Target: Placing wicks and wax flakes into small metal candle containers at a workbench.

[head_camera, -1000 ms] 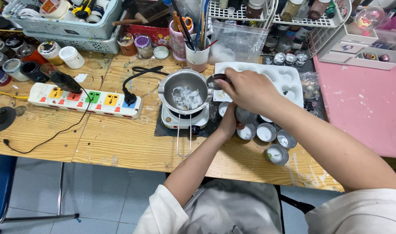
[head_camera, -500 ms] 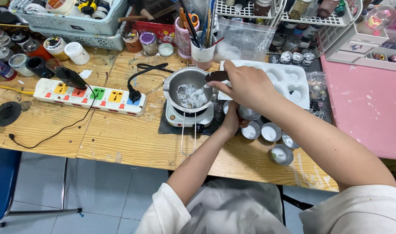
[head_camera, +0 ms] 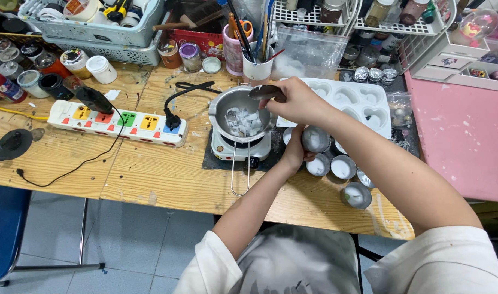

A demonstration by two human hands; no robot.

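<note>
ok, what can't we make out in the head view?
- Left hand: fingers hidden behind the small tin.
- Dark thing in the right hand over the metal pot: mostly covered, kind unclear.
- Hotplate: top hidden under the pot.

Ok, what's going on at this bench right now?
A person sits at a wooden workbench. Their right hand holds a dark spoon-like tool over the rim of a small metal pot containing white chunks, which sits on a little white hotplate. Their left hand grips a small round metal tin beside it. More tins and a white heart-shaped mould tray lie nearby.
</note>
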